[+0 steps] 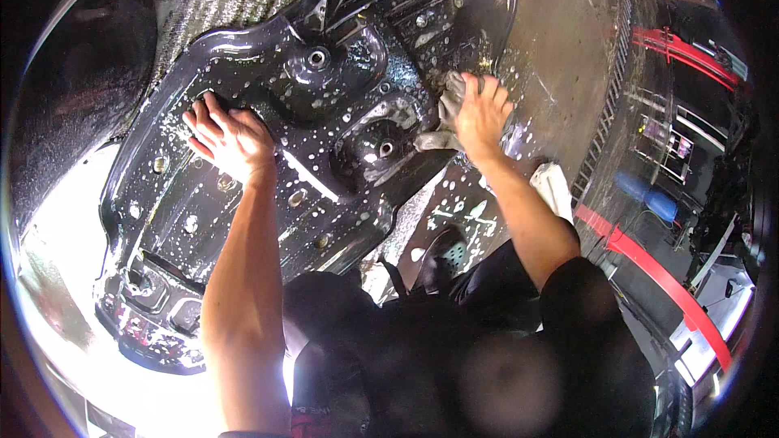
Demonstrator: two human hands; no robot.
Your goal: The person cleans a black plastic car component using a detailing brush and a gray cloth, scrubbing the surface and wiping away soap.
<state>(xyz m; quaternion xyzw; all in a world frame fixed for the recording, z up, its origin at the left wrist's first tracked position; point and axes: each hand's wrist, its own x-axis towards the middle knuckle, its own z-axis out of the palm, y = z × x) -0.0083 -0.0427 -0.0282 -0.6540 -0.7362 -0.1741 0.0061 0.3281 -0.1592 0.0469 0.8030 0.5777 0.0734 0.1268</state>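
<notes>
A large black moulded panel (243,82), apparently a car's underbody shield, lies before me, wet and flecked with white suds. My left hand (234,137) rests on its left part, fingers apart and holding nothing. Over the panel's right edge, my right hand (484,109) grips a wet grey cloth (448,106). Part of that cloth hangs down towards a recess with a metal-ringed hole (386,148). A second ringed hole (317,59) sits higher up, between my hands. The fingertips of my right hand partly cover the cloth.
Suds lie on the wet brown floor (548,73) to the right, near a drain grating (608,91). Red lift arms (663,280) and a blue cylinder (646,196) stand farther right. A dark rounded object (79,61) is at the left. A perforated shoe (450,255) shows below.
</notes>
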